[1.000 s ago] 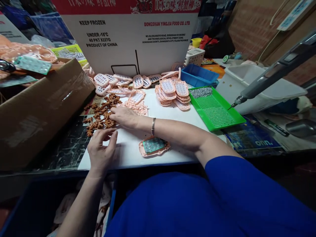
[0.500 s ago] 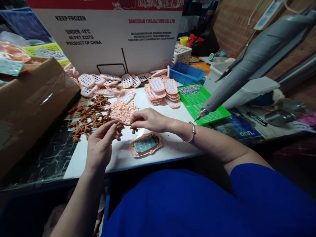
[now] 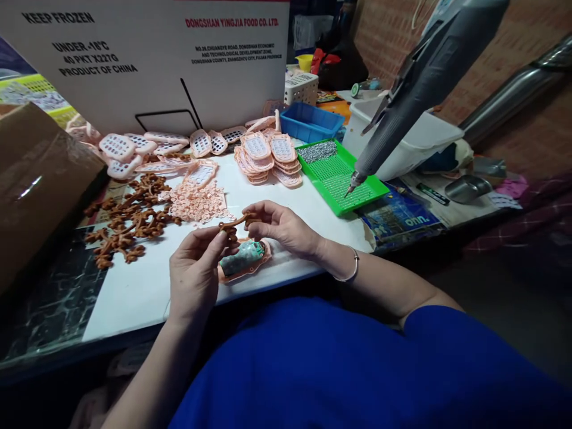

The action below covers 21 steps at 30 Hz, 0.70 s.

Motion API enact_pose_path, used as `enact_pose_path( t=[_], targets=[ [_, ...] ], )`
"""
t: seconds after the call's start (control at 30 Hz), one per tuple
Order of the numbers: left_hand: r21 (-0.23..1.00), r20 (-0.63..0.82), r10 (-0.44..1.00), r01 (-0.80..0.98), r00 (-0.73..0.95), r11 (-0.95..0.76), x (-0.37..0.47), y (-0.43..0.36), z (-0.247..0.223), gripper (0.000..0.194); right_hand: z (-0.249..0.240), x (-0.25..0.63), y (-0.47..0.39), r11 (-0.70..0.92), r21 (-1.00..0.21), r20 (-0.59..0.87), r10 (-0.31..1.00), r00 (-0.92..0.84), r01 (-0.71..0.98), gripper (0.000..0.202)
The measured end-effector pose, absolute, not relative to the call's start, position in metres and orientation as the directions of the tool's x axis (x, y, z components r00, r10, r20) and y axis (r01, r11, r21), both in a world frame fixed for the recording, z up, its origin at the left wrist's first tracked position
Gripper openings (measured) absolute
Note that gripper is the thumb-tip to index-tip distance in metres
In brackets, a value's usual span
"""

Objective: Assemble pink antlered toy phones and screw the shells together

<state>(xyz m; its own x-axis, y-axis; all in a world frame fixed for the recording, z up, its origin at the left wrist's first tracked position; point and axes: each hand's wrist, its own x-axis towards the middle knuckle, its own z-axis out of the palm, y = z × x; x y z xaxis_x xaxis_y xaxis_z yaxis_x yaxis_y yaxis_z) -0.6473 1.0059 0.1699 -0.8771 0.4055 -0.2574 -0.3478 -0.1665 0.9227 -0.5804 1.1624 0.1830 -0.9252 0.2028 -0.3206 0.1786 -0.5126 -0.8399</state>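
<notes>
My left hand (image 3: pixel 195 271) and my right hand (image 3: pixel 281 225) each pinch one end of a small brown branched plastic piece (image 3: pixel 233 224), held just above the white board (image 3: pixel 147 286). Right under it lies a pink shell with a green circuit board inside (image 3: pixel 243 258), partly hidden by my left fingers. A heap of the same brown pieces (image 3: pixel 127 217) lies to the left. Small pink button bits (image 3: pixel 196 201) are piled beside that heap.
Pink keypad shells are stacked at the back (image 3: pixel 263 156) and spread along a white carton wall (image 3: pixel 147 65). A green tray with screws (image 3: pixel 337 176) sits right, under a hanging grey electric screwdriver (image 3: pixel 402 95). A blue bin (image 3: pixel 310 121) stands behind. A cardboard box (image 3: pixel 40 179) flanks the left.
My right hand left the brown heap with one brown piece and drew it toward me. Both hands now hold it over the pink shell. The view has swung to the right.
</notes>
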Motion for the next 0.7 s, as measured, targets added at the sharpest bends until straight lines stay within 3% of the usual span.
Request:
enact_pose_path(
  t=[0.17, 0.27, 0.37, 0.43, 0.5, 0.6, 0.7],
  targets=[
    [0.909, -0.271, 0.478, -0.386, -0.835, -0.16, -0.634, 1.012, 0.168, 0.036, 0.175, -0.577, 1.156, -0.602, -0.794, -0.274, 0.233, -0.933, 0.083, 0.022],
    [0.931, -0.283, 0.527, -0.362, -0.801, -0.051, -0.63, 1.01, 0.166, 0.033, 0.173, -0.575, 1.16, -0.56, -0.827, -0.256, 0.286, -0.923, 0.056, 0.02],
    [0.99, -0.09, 0.525, -0.019, -0.846, 0.139, -0.634, 1.001, 0.162, 0.031, 0.173, -0.571, 1.175, -0.465, -0.874, -0.299, 0.279, -0.912, 0.145, 0.019],
    [0.926, 0.129, 0.557, 0.3, -0.82, 0.227, -0.64, 0.994, 0.156, 0.034, 0.173, -0.567, 1.187, -0.377, -0.891, -0.352, 0.216, -0.911, 0.254, 0.023],
    [0.831, 0.243, 0.638, 0.496, -0.73, 0.251, -0.645, 0.987, 0.146, 0.038, 0.172, -0.563, 1.198, -0.244, -0.903, -0.391, 0.123, -0.912, 0.354, 0.024],
    [0.754, 0.229, 0.761, 0.605, -0.606, 0.255, -0.646, 0.981, 0.133, 0.041, 0.168, -0.559, 1.204, -0.055, -0.916, -0.399, 0.034, -0.916, 0.397, 0.021],
    [0.716, 0.218, 0.809, 0.653, -0.546, 0.248, -0.644, 0.981, 0.127, 0.039, 0.164, -0.56, 1.202, 0.038, -0.935, -0.351, 0.031, -0.936, 0.352, 0.021]
  ],
)
